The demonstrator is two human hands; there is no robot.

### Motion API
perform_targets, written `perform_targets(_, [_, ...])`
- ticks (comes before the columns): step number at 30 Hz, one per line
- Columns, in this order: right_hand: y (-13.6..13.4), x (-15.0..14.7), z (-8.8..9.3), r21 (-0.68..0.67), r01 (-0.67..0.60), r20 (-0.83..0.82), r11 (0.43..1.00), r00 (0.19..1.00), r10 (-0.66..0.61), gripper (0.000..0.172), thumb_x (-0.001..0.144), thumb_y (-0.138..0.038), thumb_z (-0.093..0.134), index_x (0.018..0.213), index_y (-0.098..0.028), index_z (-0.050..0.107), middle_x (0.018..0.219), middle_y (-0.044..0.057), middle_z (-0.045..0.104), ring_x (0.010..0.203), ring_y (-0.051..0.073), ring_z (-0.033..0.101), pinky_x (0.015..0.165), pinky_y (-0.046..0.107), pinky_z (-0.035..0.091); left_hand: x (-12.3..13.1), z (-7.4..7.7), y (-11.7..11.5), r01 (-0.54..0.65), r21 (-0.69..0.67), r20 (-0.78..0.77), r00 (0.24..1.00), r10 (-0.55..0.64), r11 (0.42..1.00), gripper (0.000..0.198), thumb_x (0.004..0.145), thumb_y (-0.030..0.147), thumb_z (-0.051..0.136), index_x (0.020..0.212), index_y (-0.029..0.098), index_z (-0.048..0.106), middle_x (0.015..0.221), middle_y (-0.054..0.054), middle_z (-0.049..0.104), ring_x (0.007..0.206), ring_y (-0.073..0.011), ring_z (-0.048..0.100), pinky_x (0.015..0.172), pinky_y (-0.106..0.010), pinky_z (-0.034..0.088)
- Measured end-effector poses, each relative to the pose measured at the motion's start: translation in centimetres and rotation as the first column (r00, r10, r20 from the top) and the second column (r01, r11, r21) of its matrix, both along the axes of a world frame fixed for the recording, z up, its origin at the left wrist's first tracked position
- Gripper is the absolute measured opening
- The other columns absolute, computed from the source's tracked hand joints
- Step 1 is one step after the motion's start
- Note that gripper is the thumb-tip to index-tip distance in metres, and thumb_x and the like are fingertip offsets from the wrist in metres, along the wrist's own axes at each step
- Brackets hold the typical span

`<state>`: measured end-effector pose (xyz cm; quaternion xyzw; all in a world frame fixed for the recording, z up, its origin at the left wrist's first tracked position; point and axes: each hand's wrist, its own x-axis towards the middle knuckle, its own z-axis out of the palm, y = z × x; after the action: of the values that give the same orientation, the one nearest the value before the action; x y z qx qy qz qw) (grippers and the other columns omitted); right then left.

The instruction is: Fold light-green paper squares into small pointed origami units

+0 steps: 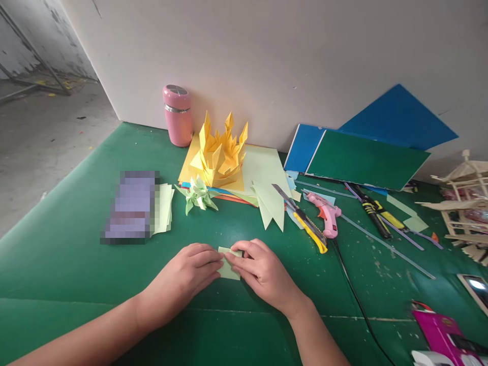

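A small piece of pale green paper [230, 272] lies on the green table between my hands. My right hand [263, 269] pinches its upper edge with thumb and forefinger. From the other side, the fingers of my left hand [190, 269] are held together and press on the paper's left edge; the left thumb is hidden. Beyond my hands sits a folded light green paper flower [198, 194]. Behind it stands a larger yellow folded-paper piece with tall points [223, 157], resting on stacked coloured sheets [265, 162].
Left are a pixelated flat object [131, 206] and pale green slips [164, 208]. Right lie a yellow utility knife [310, 231], a pink glue gun [326, 213] with its black cord, and glue sticks. A pink flask [178, 117] and blue and green boards [366, 157] stand by the wall.
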<state>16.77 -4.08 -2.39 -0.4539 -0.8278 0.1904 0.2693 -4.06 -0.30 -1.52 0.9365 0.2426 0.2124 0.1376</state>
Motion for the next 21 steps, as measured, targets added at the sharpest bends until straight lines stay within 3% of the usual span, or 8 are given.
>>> perform_targets(15, [0.07,0.07,0.15,0.0,-0.004,-0.021,1.0,1.0,0.004,0.031,0.093,-0.016,0.047,0.117,-0.028,0.062,0.104,0.004,0.065,0.084,0.018,0.053,0.072,0.033,0.051,-0.02,0.12,-0.29,-0.013,-0.034,-0.018,1.0,0.012,0.999,0.031,0.095,0.016,0.038,0.093,0.016,0.069,0.092,-0.006,0.072,0.089,-0.0165,0.066,0.08,-0.027,0.057])
perform_targets(21, [0.04,-0.07,0.28,0.01,-0.002,0.001,1.0,1.0,0.002,0.029,0.094,-0.016,0.047,0.114,-0.027,0.064,0.103,0.005,0.065,0.084,0.018,0.053,0.072,0.032,0.051,0.17,0.21,-0.38,-0.019,0.01,0.004,1.0,0.019,1.0,0.033,0.096,0.017,0.037,0.087,0.015,0.069,0.091,-0.006,0.071,0.087,-0.0173,0.065,0.077,-0.027,0.057])
